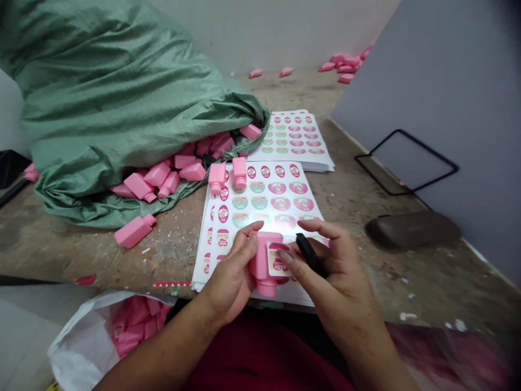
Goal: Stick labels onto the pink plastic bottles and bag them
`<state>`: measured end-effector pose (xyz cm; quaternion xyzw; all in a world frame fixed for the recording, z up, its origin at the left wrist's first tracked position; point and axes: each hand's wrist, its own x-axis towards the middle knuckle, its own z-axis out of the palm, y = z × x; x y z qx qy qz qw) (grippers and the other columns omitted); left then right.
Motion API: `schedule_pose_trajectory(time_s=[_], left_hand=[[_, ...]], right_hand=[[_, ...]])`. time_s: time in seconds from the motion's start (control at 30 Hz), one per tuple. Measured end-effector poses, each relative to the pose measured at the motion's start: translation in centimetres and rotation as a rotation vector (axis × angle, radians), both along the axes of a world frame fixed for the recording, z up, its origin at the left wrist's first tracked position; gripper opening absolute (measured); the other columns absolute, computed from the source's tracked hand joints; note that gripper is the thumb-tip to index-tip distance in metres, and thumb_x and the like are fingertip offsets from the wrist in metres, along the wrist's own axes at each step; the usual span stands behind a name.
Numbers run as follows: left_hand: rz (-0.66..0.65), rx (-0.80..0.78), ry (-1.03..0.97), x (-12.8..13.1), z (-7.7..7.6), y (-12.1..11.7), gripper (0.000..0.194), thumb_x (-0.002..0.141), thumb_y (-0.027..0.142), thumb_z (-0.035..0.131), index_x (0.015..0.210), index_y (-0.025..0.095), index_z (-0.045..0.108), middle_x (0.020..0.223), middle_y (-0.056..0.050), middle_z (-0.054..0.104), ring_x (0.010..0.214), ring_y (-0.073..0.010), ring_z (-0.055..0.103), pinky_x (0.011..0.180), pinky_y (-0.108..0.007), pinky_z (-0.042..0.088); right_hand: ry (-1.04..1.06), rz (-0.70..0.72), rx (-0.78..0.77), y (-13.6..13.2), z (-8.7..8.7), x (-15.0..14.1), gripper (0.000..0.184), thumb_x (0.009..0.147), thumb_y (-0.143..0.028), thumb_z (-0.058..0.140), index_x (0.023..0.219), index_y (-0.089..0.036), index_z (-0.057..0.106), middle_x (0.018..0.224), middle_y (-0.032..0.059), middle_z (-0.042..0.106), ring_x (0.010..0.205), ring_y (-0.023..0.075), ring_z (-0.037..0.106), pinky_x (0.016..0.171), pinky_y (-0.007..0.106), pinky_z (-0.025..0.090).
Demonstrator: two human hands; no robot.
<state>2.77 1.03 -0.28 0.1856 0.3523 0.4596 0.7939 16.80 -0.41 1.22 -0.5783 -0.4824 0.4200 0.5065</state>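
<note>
My left hand (230, 274) is wrapped round a small pink bottle (262, 269), neck pointing down toward me. A label (277, 262) lies on the bottle's face, and a finger of my right hand (340, 274) presses on it. That hand also grips a thin black tool (310, 254) between its fingers. Just beyond both hands lies a sheet of oval stickers (264, 203), with two pink bottles (228, 175) standing on its far edge.
A green woven sack (101, 98) at the left spills several pink bottles (171, 174) onto the worn table (358, 195). A second sticker sheet stack (295, 136) lies farther back. A white bag (81, 347) with pink bottles sits at lower left. A dark case (411, 229) and a black wire frame (407, 161) lie at the right.
</note>
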Motion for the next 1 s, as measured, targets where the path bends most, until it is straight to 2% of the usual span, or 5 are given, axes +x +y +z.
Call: schedule_pose_trajectory(time_s=[0.23,0.63,0.83,0.93,1.0], left_hand=[[-0.002,-0.006,0.029,0.3,-0.2,-0.2,0.034,0.095,0.045,0.056,0.123,0.026,0.055,0.114,-0.005,0.066,0.112,-0.0207,0.063,0.098,-0.036,0.047],[-0.028,0.053,0.079,0.1,-0.3,-0.4,0.044,0.088,0.045,0.066,0.125,0.027,0.051,0.114,-0.005,0.066,0.108,-0.0218,0.063,0.095,-0.036,0.046],[-0.022,0.17,0.214,0.0,-1.0,-0.7,0.049,0.087,0.035,0.069,0.13,0.029,0.046,0.115,-0.002,0.063,0.103,-0.0164,0.061,0.091,-0.029,0.045],[0.027,0.203,0.268,0.0,-1.0,-0.9,0.049,0.088,0.036,0.068,0.132,0.027,0.046,0.113,-0.003,0.063,0.101,-0.0166,0.061,0.091,-0.03,0.047],[0.018,0.189,0.271,0.0,-0.7,-0.9,0.051,0.088,0.037,0.068,0.132,0.027,0.046,0.112,-0.004,0.062,0.097,-0.0173,0.062,0.087,-0.032,0.051]], right_hand=[[-0.036,-0.014,0.003,0.0,-0.1,-0.3,0.036,0.079,-0.034,0.071,0.111,-0.029,0.054,0.071,-0.0056,0.06,0.059,0.0132,0.056,0.054,0.025,0.046],[-0.132,-0.005,0.053,-0.1,-0.7,-0.5,0.032,0.083,-0.033,0.068,0.112,-0.029,0.055,0.076,-0.0037,0.062,0.067,0.0149,0.058,0.06,0.027,0.046],[-0.407,0.002,0.181,0.0,-1.4,-0.3,0.027,0.089,-0.032,0.06,0.116,-0.028,0.057,0.082,0.0002,0.069,0.069,0.0184,0.064,0.061,0.03,0.046],[-0.641,-0.025,0.313,0.4,-1.4,0.5,0.02,0.09,-0.034,0.061,0.108,-0.026,0.067,0.091,0.0057,0.074,0.075,0.0223,0.067,0.067,0.035,0.046],[-0.642,-0.027,0.307,0.6,-1.1,1.2,0.017,0.09,-0.037,0.061,0.098,-0.025,0.069,0.091,0.0063,0.075,0.077,0.0231,0.068,0.069,0.035,0.046]])
